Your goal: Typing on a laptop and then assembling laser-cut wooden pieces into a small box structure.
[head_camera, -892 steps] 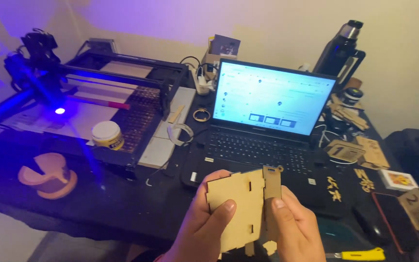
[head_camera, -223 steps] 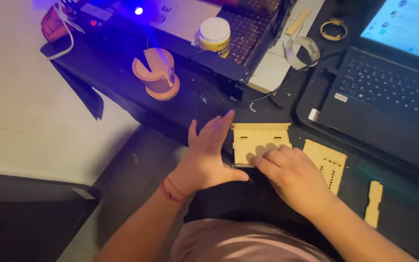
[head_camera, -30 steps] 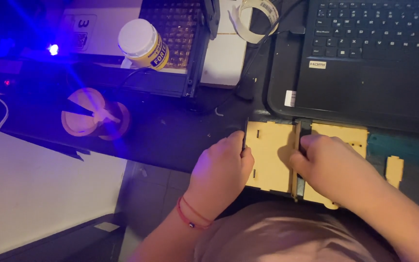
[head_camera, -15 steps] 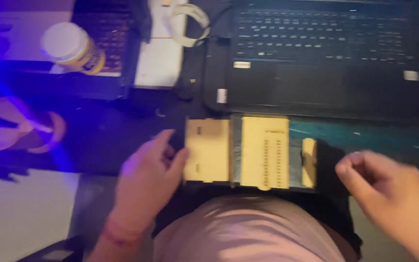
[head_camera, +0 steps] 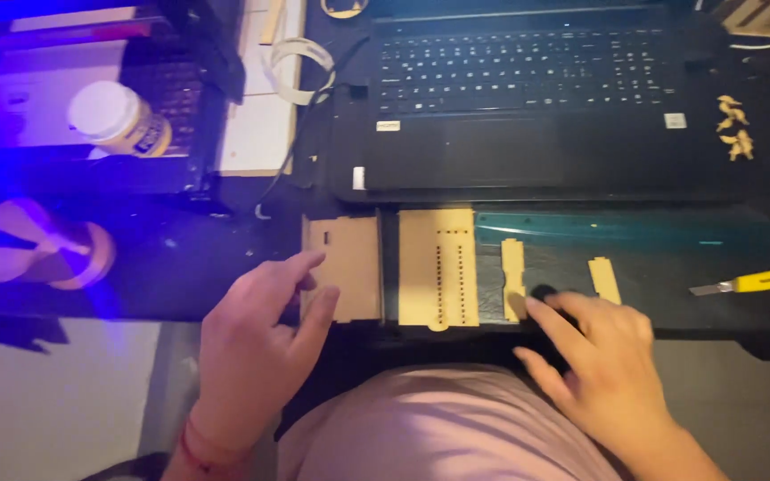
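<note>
Left hand (head_camera: 256, 343): fingers spread, holding nothing, tips on the square wooden panel (head_camera: 343, 269) just ahead. Right hand (head_camera: 599, 365): fingers loosely apart, holding nothing, index tip at the near end of a narrow wooden strip (head_camera: 513, 278), whose long axis points away toward the laptop (head_camera: 528, 98).

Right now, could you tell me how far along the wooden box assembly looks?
Early: the cut pieces lie flat and apart, none joined. The left hand touches the square panel; the right hand reaches the narrow strip. The slotted panel and the small strip lie untouched, so all the joining is left.
</note>
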